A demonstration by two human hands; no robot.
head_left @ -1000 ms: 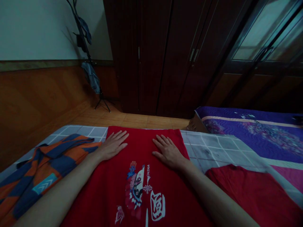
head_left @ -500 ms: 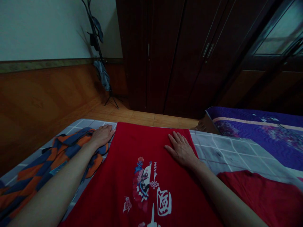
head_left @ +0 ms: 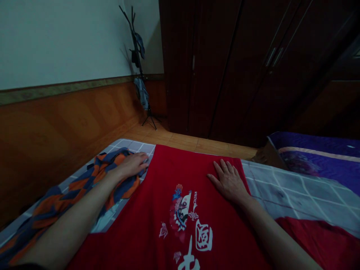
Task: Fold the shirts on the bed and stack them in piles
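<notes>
Red shirt (head_left: 159,210), its long axis running from the frame's bottom edge to its centre, lies beneath the right hand (head_left: 231,183), fingers spread flat, while the left hand (head_left: 134,164), grip indeterminable, touches the orange-and-blue garment (head_left: 62,202) at left.

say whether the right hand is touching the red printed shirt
Touching. The head view shows the right hand lying flat, palm down, on the red printed shirt, near its far right corner, with no visible gap beneath.
</notes>
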